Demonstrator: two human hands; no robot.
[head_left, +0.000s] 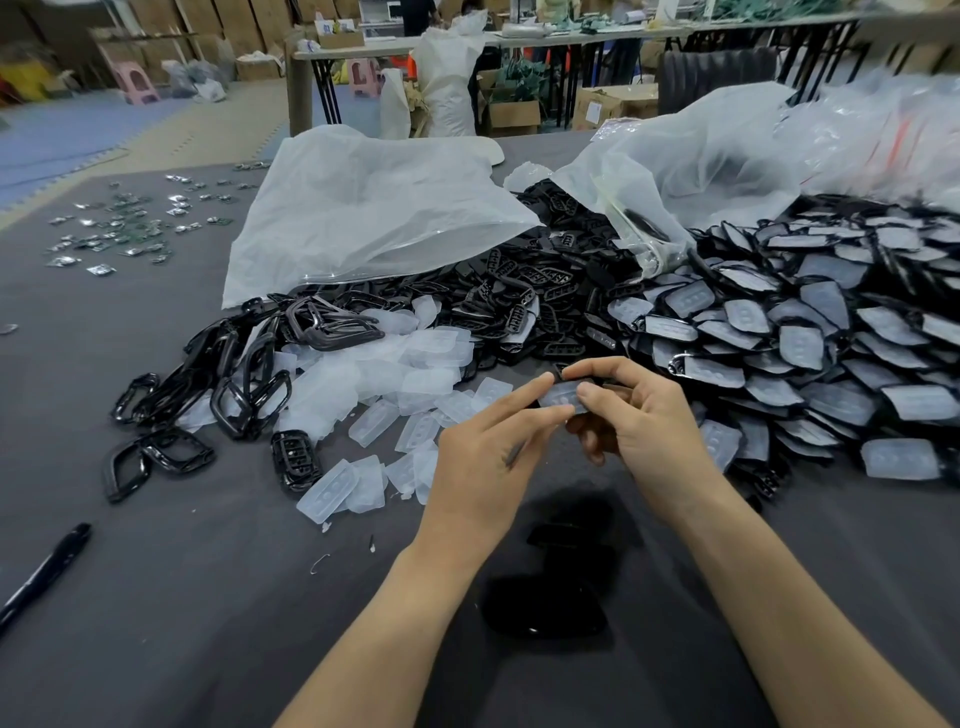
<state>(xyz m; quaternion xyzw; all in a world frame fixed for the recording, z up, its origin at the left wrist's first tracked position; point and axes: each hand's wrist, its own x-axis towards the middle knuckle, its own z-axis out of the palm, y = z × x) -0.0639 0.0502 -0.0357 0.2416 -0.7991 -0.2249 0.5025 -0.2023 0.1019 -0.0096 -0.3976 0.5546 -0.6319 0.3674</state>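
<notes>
We see a grey table (182, 613) crowded across its far half: black frames (228, 374) at left, loose inserts (395, 374) in the middle, and a heap of assembled pieces (831, 338) at right. Bare cloth lies open near us, with a pen (44, 571) at its left edge. Above it, the left hand (488, 447) pinches a clear pad (563, 396). The right hand (639, 415) curls round it, thumb on top.

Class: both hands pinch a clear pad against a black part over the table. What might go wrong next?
1. The clear pad, pinched only by fingertips of the left hand and right hand, may slip out.
2. Dropped, it could vanish among the loose pads beside them.
3. The finished heap lies close; the right forearm might scatter it.
</notes>
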